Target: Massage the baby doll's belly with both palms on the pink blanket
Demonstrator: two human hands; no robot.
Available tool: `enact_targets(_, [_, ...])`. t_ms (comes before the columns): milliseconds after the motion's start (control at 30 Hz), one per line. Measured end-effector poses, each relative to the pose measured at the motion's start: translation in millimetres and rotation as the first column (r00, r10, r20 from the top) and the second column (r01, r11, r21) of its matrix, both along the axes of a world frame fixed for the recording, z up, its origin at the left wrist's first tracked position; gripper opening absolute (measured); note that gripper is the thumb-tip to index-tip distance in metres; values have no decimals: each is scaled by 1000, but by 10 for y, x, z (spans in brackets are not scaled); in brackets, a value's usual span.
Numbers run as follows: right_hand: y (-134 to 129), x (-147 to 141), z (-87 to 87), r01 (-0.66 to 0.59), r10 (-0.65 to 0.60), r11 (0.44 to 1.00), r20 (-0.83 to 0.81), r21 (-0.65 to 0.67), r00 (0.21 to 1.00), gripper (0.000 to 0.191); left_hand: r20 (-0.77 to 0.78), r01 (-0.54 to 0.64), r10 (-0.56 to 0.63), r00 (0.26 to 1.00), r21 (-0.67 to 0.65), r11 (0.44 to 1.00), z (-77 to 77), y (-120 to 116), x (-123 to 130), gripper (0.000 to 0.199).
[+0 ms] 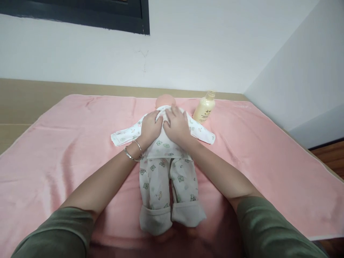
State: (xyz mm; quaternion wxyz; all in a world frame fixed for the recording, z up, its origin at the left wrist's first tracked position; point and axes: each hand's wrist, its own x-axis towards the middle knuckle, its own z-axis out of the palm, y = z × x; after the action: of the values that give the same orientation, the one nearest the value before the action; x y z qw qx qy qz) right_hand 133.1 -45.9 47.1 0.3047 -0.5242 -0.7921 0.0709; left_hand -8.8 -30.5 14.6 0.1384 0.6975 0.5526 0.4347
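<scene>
Clothed doll (167, 150) laid on pink cloth (94, 150). Right hand (177, 125) placed on doll's upper body, fingers spread; left hand (151, 127) placed alongside, finger spread cannot be told. Bottle (204, 109) set near sleeve (202, 133).

I'm seeing only the crown of the doll's head (165, 100); its face is hiding from me. The left hand (151, 127) and right hand (177, 125) are covering part of the printed top (167, 147). Small lettering (207, 113) on the bottle (203, 107) is escaping me. My view's edges are cutting off the dark frame (107, 21), both green sleeves (268, 225) and the pink blanket (242, 136).
</scene>
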Motion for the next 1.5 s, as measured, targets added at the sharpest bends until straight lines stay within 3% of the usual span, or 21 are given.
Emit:
enact_targets(67, [-21, -29, -36, 17, -17, 1000, 13, -16, 1000, 50, 7, -4, 4, 1000, -4, 1000, 16, -19, 5, 40])
enact_targets(267, [-64, 39, 143, 52, -42, 994, -105, 95, 994, 56, 28, -25, 26, 999, -29, 999, 34, -45, 18, 40])
enact_targets(467, [19, 2, -41, 11, -11, 999, 4, -32, 1000, 46, 31, -23, 23, 999, -6, 1000, -32, 14, -2, 42])
enact_targets(700, [5, 106, 162, 11, 9, 994, -176, 109, 984, 50, 32, -23, 24, 999, -16, 1000, -53, 25, -2, 42])
enact_targets(900, [7, 7, 7, -34, 33, 997, -21, -67, 999, 50, 23, -19, 19, 1000, -11, 1000, -32, 8, 0, 42])
enact_targets(1067, [-48, 38, 140, 13, -12, 1000, -130, 7, 991, 60, 26, -41, 41, 999, -9, 999, -46, 7, 10, 41])
enact_targets(1267, [61, -19, -32, -47, 48, 994, 0, -98, 999, 56, 16, -23, 22, 1000, 15, 1000, -64, 16, -13, 45])
enact_targets(1300, [45, -5, 21, -79, 77, 991, -16, -108, 997, 56, 15, -21, 21, 1000, 16, 1000, -68, 17, -18, 46])
enact_targets(1367, [-120, 58, 299, -164, 153, 983, -127, -78, 980, 61, 6, -29, 29, 1000, 6, 1000, -75, 15, -20, 45])
enact_targets(1433, [-468, 158, 753, -320, 300, 947, -260, -35, 918, 72, -2, -46, 46, 999, -13, 999, -74, 7, -12, 43])
enact_targets(1500, [-901, 276, 1216, -414, 398, 910, -353, 34, 847, 67, 1, -69, 69, 998, -30, 997, -68, 2, 0, 42])
